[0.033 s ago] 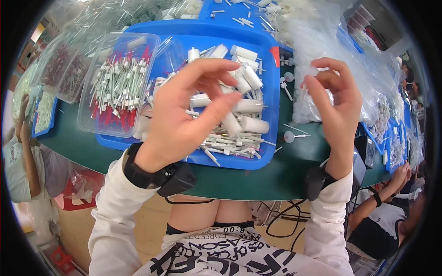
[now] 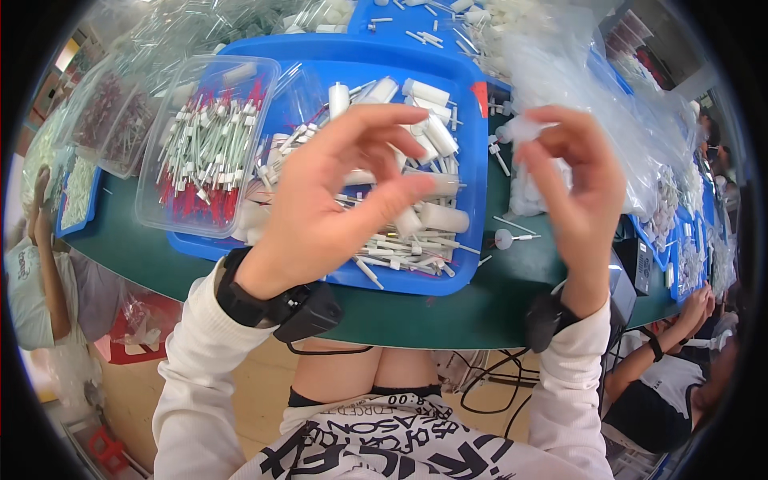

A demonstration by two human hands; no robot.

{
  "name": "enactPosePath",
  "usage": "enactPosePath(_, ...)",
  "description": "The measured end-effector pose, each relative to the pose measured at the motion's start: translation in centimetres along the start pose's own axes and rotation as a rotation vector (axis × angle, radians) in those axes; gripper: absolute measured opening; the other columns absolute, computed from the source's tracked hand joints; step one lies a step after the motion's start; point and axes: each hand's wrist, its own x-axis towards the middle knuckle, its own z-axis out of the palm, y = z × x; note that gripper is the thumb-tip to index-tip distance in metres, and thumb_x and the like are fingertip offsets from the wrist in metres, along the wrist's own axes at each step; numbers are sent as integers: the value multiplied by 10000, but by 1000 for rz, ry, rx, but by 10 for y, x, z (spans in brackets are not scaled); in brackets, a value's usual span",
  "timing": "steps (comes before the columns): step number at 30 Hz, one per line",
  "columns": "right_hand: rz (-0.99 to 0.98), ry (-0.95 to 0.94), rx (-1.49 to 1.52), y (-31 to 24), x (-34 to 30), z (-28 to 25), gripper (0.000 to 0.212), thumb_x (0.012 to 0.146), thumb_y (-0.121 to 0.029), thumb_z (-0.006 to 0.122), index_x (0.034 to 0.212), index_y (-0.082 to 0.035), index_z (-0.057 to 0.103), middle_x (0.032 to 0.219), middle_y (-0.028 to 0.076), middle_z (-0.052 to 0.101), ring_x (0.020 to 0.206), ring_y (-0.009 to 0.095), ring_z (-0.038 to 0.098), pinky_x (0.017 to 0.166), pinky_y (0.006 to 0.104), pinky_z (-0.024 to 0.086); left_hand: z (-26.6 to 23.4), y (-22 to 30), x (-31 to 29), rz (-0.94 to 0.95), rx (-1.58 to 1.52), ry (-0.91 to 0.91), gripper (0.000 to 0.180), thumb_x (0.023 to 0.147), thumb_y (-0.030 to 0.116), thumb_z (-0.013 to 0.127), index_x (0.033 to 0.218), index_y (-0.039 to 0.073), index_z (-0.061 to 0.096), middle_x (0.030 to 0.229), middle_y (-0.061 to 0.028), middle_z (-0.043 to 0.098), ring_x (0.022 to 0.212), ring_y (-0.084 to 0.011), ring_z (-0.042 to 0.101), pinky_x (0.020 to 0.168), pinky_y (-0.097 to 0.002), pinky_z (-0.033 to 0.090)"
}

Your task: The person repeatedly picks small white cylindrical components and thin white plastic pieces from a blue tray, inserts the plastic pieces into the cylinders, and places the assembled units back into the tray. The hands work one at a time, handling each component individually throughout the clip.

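Note:
My left hand (image 2: 336, 192) hovers over the blue tray (image 2: 478, 184), its thumb and fingers apart with nothing seen between them. Under and around it lie white cylinders (image 2: 444, 218) and thin white sticks with small white collars (image 2: 400, 258). To the right, my right hand (image 2: 580, 168) has thumb and fingertips curled around a small translucent white piece (image 2: 524, 128). Motion blurs these fingertips, and the exact kind of piece cannot be made out. Behind that hand stands a clear plastic bag (image 2: 576, 80) full of whitish translucent pieces.
A clear plastic box (image 2: 148, 200) of red-tipped white sticks overlaps the tray's left side. On the green table (image 2: 384, 320) lies a white disc with a stick (image 2: 504, 238). A dark box (image 2: 632, 264) stands at right. Other people work at both sides.
My right hand has shifted slightly left with the translucent piece. My left hand has edged a little to the right.

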Motion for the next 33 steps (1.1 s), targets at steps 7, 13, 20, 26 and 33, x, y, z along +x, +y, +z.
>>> enactPosePath(7, -155, -175, 93, -7, -14, 28, 242, 651, -27, 671, 883, -30, 602, 780, 54, 598, 668, 149, 546, 634, 245, 427, 0, -7, 1, -133, -265, -49, 257, 780, -63, 557, 1035, -49, 532, 1041, -133, 575, 908, -169, 570, 772, -288, 475)
enactPosePath(13, -260, -465, -321, 11, -14, 19, 237, 604, -161, 718, 782, -59, 598, 741, 50, 488, 727, 239, 472, 662, 343, 407, -1, -11, 3, -26, -213, 89, 246, 750, -83, 581, 987, -26, 547, 1058, -151, 560, 943, -200, 566, 811, -314, 488)
enactPosePath(20, -15, -212, -78, 11, -6, 6, 197, 662, -69, 708, 842, -45, 633, 811, 64, 617, 731, 185, 583, 645, 254, 451, -4, -7, 1, -24, -294, 152, 266, 739, -110, 571, 986, -19, 535, 1065, -169, 543, 909, -233, 588, 821, -347, 498)
enactPosePath(26, -156, -118, 51, 11, -2, 5, 252, 645, -21, 724, 885, -29, 646, 826, 41, 633, 694, 114, 570, 617, 228, 448, -4, -9, 2, 46, -299, 140, 271, 730, -128, 566, 975, -15, 542, 1060, -176, 548, 893, -241, 596, 812, -347, 504)
enactPosePath(33, -105, -67, 49, 9, -4, 9, 271, 622, 30, 720, 878, -28, 656, 766, 17, 585, 574, 49, 484, 510, 168, 411, -1, -8, 2, 38, -275, 147, 262, 707, -150, 568, 937, -23, 557, 1025, -171, 566, 904, -229, 592, 803, -343, 508)
